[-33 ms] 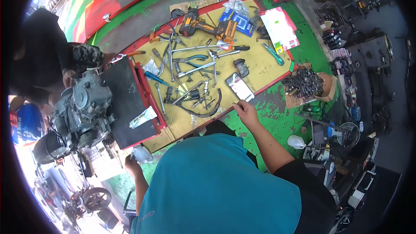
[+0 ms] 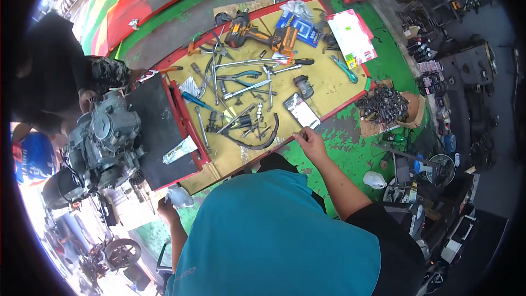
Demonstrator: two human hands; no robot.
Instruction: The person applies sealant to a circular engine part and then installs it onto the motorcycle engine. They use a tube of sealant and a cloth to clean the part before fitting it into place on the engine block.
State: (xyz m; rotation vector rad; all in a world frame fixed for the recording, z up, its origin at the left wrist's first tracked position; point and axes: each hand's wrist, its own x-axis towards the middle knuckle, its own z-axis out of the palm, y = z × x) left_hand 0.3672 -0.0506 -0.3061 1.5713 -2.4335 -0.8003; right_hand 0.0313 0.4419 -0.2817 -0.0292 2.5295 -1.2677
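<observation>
My right hand (image 2: 311,143) hovers by the near right edge of the workbench (image 2: 335,90), fingers curled together; whatever they hold, if anything, is hidden. Closest to it lies a phone-like device (image 2: 303,111) with a white screen, beside a dark cylindrical metal part (image 2: 303,85). Down at the lower left, my left hand (image 2: 169,211) is closed at the edge of a pale translucent plastic bag (image 2: 181,196). On the yellow top lie a curved black hose (image 2: 268,140), pliers (image 2: 241,77), a blue screwdriver (image 2: 196,99), several metal rods and an orange-black cordless power tool (image 2: 257,34).
An engine (image 2: 112,123) stands left of a black-topped surface (image 2: 156,115) bearing a white tube (image 2: 179,150). Behind the engine is another person (image 2: 55,71). A blue case (image 2: 301,26) and papers (image 2: 352,38) lie at the bench's far end. A box of metal parts (image 2: 386,104) sits right.
</observation>
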